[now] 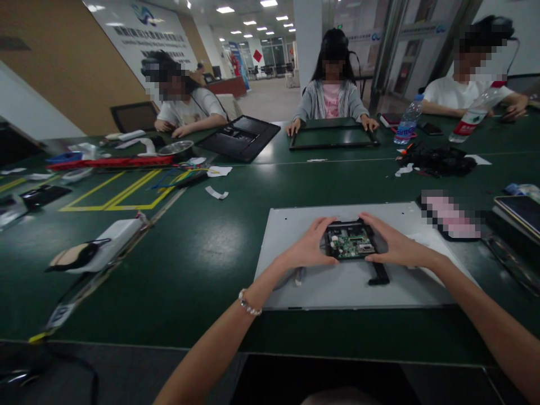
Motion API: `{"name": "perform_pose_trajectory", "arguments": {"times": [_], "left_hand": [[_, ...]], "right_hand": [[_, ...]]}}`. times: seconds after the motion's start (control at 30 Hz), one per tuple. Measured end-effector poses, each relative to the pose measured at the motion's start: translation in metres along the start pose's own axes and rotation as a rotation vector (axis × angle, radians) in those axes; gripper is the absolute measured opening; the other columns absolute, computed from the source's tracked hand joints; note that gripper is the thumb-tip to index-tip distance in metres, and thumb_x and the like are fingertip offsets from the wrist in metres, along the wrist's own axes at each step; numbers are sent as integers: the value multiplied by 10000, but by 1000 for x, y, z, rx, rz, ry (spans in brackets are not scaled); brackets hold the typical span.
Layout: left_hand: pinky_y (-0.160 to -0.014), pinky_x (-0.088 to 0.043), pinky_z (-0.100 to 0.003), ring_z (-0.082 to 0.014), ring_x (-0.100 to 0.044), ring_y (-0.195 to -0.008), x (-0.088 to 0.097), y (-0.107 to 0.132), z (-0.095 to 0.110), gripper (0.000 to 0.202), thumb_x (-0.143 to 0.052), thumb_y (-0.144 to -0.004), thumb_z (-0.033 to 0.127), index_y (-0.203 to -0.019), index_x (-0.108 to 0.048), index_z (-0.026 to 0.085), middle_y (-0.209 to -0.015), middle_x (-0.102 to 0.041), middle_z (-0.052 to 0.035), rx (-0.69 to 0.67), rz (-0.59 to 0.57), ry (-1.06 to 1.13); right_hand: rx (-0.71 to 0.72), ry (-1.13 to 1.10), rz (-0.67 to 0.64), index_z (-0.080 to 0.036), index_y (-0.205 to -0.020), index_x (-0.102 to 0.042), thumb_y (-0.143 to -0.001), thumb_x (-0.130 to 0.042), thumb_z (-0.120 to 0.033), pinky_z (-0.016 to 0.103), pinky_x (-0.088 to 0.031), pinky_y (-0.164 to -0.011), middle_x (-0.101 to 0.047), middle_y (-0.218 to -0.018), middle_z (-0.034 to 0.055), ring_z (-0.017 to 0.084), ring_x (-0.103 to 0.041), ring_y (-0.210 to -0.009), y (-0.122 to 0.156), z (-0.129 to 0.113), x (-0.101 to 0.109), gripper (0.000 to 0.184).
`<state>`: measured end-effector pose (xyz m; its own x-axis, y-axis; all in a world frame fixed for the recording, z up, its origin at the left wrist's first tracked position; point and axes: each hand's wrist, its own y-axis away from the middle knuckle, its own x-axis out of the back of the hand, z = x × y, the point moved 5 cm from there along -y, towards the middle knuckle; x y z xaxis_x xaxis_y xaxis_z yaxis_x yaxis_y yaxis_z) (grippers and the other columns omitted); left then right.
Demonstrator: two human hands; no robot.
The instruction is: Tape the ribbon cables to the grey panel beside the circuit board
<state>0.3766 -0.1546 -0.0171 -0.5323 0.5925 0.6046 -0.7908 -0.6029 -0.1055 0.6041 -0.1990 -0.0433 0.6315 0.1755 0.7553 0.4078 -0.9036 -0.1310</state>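
Between my hands is a black device housing with a green circuit board [351, 245] exposed inside it. My left hand [310, 244] grips its left side, thumb at the near edge and fingers at the far edge. On the opposite side my right hand [390, 244] holds it the same way. Under it lies a light grey panel [291, 225] on the green table. A black bracket-like piece [381, 273] sits just in front of the housing's right corner; whether it is joined on cannot be made out. A small pale object [300, 275] rests near my left wrist.
A phone [449, 215] overlaps the panel's right corner. A white power strip [112, 239] lies to the left. Across the table, a person holds a black frame [334, 147] beside a black panel [236, 138]. Two bottles, one blue-labelled [407, 124], one red-labelled [468, 121], are at right.
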Motion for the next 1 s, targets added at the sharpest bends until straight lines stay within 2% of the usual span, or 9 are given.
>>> {"name": "perform_pose_trajectory", "arguments": {"times": [0.13,0.23,0.4,0.67,0.87,1.0], "left_hand": [[-1159,-173,-581,-400,-171,-1425,0,0,-6,1129,-778,-613,400,-1532,-153,199,-1551,-169,-183,43,-36,-27],[-1170,-149,-572,-393,-144,-1438,2,0,-9,1153,-780,-612,410,-1538,-130,192,-1565,-147,-186,51,-66,-52],[-1177,-140,-557,-383,-137,-1446,8,1,-15,1163,-777,-617,409,-1544,-113,180,-1574,-139,-187,50,-95,-75],[-1186,-137,-529,-380,-130,-1452,24,7,-17,1156,-776,-632,428,-1549,-120,175,-1590,-117,-181,86,-176,-74],[-1179,-143,-549,-387,-146,-1448,23,8,-15,1140,-776,-628,403,-1553,-141,201,-1588,-157,-164,56,-149,-35],[-1183,-157,-516,-358,-154,-1454,25,10,-15,1146,-769,-645,437,-1555,-118,187,-1595,-137,-164,49,-178,-66]], "right_hand": [[22,6,15,-337,-1535,-163,-768,-699,-472,573,-275,-1131,-232,-1594,78,334,-267,-1428,0,2,0,945],[28,4,33,-331,-1533,-177,-778,-690,-468,557,-275,-1137,-261,-1582,80,326,-285,-1421,-1,0,-1,923],[21,10,74,-329,-1526,-186,-784,-683,-479,549,-277,-1140,-293,-1564,81,325,-303,-1411,-3,-6,-4,905],[0,32,66,-346,-1522,-181,-790,-665,-517,566,-285,-1130,-273,-1566,84,339,-291,-1413,-9,-14,-12,894],[16,55,54,-353,-1527,-158,-788,-665,-514,573,-304,-1120,-289,-1559,77,346,-318,-1400,-11,-11,-13,911],[6,73,38,-346,-1533,-147,-811,-643,-512,570,-291,-1130,-260,-1577,72,346,-290,-1416,-9,-14,-13,891]]}}
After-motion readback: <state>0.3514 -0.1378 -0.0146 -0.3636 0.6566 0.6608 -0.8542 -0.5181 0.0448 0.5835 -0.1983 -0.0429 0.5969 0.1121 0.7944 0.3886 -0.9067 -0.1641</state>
